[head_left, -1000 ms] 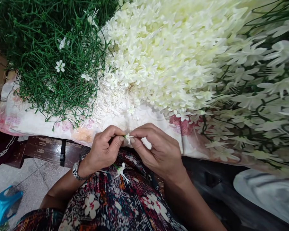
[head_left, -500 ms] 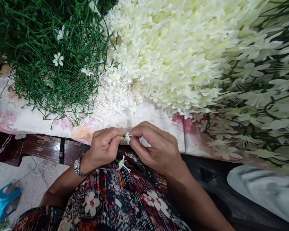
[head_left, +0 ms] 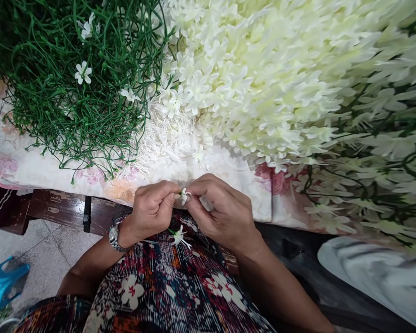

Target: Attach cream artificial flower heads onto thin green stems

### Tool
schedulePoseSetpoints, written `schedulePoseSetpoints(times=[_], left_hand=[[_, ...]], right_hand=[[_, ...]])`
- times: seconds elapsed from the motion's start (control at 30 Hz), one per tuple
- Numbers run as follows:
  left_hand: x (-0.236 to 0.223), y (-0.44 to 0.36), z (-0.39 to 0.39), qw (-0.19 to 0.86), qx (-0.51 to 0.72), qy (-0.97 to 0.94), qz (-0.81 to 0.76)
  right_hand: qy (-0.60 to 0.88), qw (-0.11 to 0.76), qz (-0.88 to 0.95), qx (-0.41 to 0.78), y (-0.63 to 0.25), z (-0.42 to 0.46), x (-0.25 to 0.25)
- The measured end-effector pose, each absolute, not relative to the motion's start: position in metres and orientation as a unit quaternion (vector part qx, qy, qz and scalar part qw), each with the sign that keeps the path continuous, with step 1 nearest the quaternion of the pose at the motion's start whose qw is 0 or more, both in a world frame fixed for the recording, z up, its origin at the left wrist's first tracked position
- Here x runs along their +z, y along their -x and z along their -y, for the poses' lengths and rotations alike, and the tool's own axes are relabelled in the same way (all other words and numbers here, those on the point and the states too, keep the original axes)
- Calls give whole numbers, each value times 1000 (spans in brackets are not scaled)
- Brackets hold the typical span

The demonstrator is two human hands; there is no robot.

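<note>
Close in front of my body, a small white artificial flower (head_left: pixel 185 197) sits between the fingertips of both hands. My left hand (head_left: pixel 153 209) is closed, thumb and forefinger pinching the flower at its green stem end. From the right, my right hand (head_left: pixel 225 215) pinches at the petal side; its exact hold on the petals is partly hidden by the fingers. A second white flower (head_left: pixel 178 237) with long thin stamens hangs below my left hand, its green stem running up into that hand.
Green plastic stems (head_left: pixel 97 106) lie heaped at the left. Fine white stamens (head_left: pixel 168 134) are piled beside them, and a large mound of cream-white petals (head_left: pixel 263 83) fills the middle. Stemmed white flowers (head_left: pixel 384 166) spread at the right. A blue stool (head_left: pixel 5 282) stands on the floor.
The flower between my fingertips shows its petals a little more. The hands keep nearly the same place and pinch, while the view has shifted slightly.
</note>
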State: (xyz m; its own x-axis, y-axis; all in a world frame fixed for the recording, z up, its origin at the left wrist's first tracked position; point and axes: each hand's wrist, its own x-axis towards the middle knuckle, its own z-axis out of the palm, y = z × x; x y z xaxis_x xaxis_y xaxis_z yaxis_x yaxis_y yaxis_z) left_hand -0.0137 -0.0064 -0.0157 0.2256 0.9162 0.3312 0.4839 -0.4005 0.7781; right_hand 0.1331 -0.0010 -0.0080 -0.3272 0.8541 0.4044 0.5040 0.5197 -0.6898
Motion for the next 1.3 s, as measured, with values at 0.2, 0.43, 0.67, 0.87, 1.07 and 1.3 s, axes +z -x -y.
schedulePoseSetpoints(times=[0.2, 0.43, 0.67, 0.87, 1.07, 1.3], left_hand=[[-17, 14, 4, 276, 405, -734, -470], [-11, 18, 3, 395, 390, -674, -487], [-13, 22, 3, 523, 419, -565, -481], [-12, 19, 4, 488, 423, -589, -485], [-12, 17, 4, 423, 412, -634, -498], [-14, 15, 4, 361, 417, -669, -499]], right_hand=[[434, 381, 782, 236, -131, -1, -8], [431, 370, 795, 213, -134, -3, -2], [421, 397, 810, 91, -139, 0, 5], [411, 382, 825, 65, -134, -1, 0], [406, 378, 829, 64, -131, -3, -3], [401, 398, 818, 109, -130, -4, -6]])
